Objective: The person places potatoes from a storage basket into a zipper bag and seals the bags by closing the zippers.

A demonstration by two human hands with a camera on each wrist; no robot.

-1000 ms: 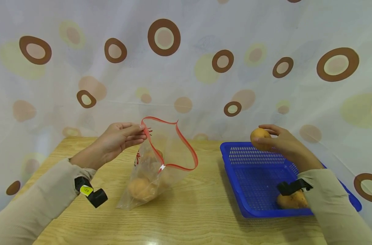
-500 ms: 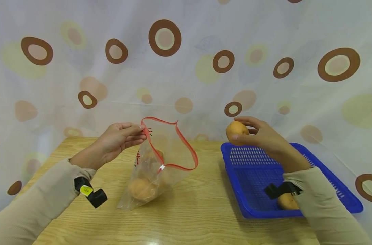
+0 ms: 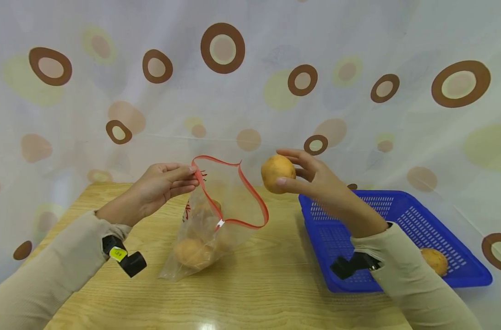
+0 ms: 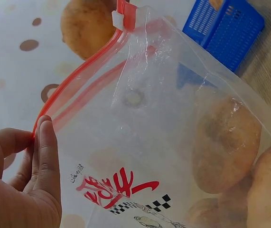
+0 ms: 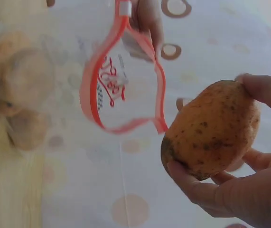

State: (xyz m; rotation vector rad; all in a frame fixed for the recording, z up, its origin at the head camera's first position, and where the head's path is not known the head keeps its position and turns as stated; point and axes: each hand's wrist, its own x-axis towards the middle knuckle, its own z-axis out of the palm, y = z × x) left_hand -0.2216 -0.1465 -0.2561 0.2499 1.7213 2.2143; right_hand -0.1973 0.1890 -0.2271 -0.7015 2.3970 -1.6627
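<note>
My left hand (image 3: 161, 185) pinches the red rim of a clear zip bag (image 3: 230, 201), whose mouth gapes toward the right. Several potatoes (image 4: 228, 145) lie in the bottom of the bag, seen through its plastic. A white slider (image 3: 220, 223) sits on the red zip strip. With thumb and fingers, my right hand (image 3: 316, 178) holds a potato (image 3: 278, 173) in the air, just right of the bag's mouth and apart from it. In the right wrist view this potato (image 5: 211, 130) shows dark specks, and the fingers lie around its sides.
A blue plastic basket (image 3: 316, 261) stands on the right of the wooden table (image 3: 250, 284), under my right forearm. One potato (image 3: 434, 261) shows inside it, partly behind the sleeve. Behind the table hangs a white sheet (image 3: 250, 101) with brown circles.
My right hand has carried the potato left, from above the basket to beside the bag's mouth, and slightly up. My left hand and the bag have stayed in place.
</note>
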